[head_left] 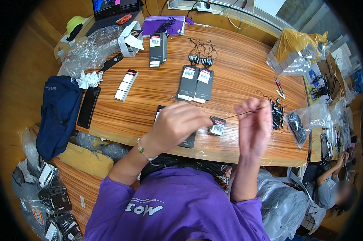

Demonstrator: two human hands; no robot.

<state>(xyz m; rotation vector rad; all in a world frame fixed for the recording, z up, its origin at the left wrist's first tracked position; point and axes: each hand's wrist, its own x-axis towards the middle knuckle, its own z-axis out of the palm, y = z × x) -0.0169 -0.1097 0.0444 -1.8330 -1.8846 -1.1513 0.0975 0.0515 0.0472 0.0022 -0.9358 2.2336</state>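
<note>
A thin dark cord (245,113) is stretched between my two hands above the table. My left hand (175,123) pinches one end with its fingertips, and my right hand (254,126) grips the other end, palm turned up. Below the left hand lies a grey card (188,141), mostly hidden by it. A small stack of labels (217,126) sits on the table between the hands. Just right of the right hand is a heap of black cords with small dark pieces (277,114). Beyond, two stacks of grey cards (194,84) lie side by side, cords fanned out above.
Another grey card stack (158,49) and a label strip (126,85) lie at the left, near a black phone (88,107) and a blue pouch (56,116). A pen (278,86) and plastic bags (297,52) are at the right. A co-worker (335,188) sits at far right.
</note>
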